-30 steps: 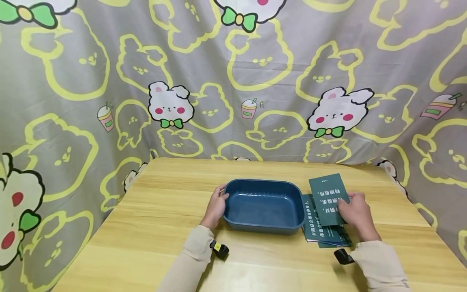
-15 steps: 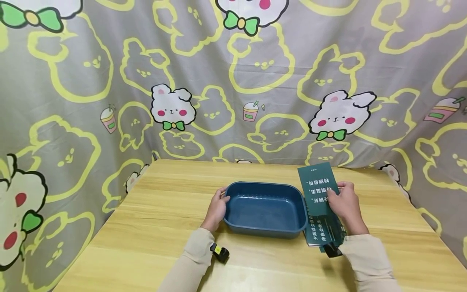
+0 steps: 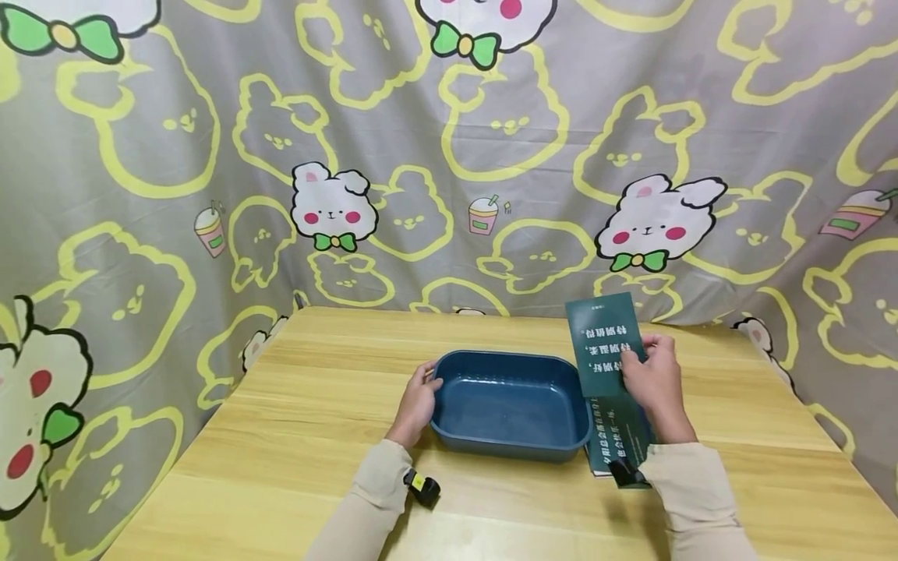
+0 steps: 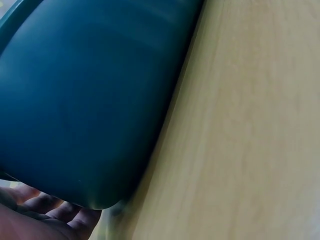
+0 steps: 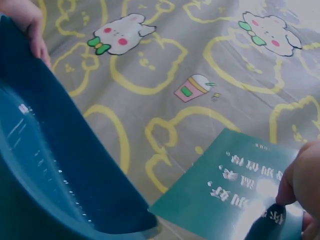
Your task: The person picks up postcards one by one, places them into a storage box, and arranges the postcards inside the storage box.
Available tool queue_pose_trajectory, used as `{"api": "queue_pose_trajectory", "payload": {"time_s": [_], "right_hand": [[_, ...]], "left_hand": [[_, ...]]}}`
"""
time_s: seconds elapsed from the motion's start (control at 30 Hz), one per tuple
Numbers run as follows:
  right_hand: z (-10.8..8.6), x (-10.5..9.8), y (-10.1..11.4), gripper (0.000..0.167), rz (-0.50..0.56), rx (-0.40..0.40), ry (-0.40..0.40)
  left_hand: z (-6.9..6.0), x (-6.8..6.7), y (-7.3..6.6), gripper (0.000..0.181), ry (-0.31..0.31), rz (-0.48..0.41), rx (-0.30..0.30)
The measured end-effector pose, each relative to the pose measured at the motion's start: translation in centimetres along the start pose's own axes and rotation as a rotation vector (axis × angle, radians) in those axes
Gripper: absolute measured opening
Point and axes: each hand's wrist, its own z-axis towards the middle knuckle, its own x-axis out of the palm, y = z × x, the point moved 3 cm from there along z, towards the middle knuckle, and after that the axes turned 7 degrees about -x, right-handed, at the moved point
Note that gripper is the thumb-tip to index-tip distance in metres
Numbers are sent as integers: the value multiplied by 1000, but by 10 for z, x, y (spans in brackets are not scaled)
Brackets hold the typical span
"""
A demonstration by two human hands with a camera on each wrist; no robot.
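A dark blue rectangular plastic basin (image 3: 508, 401) stands on the table with nothing inside. At its left end my left hand (image 3: 415, 405) grips the rim, thumb on top and fingers against the outer wall. Those fingers (image 4: 82, 220) also show in the left wrist view, below the basin wall (image 4: 90, 100). Between thumb and fingers my right hand (image 3: 659, 386) pinches a dark green card (image 3: 599, 343) with white printed characters. The card is raised at the basin's far right corner. Beneath it, several similar cards (image 3: 617, 436) lie stacked on the table, partly covered by my right wrist.
The light wooden table (image 3: 281, 436) runs back to a grey curtain (image 3: 421, 132) with yellow outlines and rabbit prints. The basin's right end sits beside the card stack. Black wrist devices hang under both sleeves, the left one (image 3: 423, 488) just above the tabletop.
My right hand has carried the green card leftward and farther back, from above the stack to the basin's far right corner. My left hand keeps its hold on the basin.
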Motion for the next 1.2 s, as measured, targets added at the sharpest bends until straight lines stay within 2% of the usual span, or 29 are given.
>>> {"api": "queue_pose_trajectory", "payload": {"time_s": [0.07,0.33,0.6,0.8,1.03,1.2], "right_hand": [[0,5,3,35,17,-34,12],[-1,24,7,29,-6,-191,146],[-7,47,7,27,-103,-349,313],[-17,61,11,24,-153,-475,390],[-32,79,10,22,-217,-553,595],[-38,86,10,27,-304,-614,621]], "left_hand": [[0,-1,-1,39,-6,1,3],[1,2,-5,39,5,-3,13],[1,3,-6,40,-5,1,19],[0,2,-6,40,-12,12,8],[-1,2,-1,40,-7,13,-3],[-4,3,-3,39,10,12,7]]}}
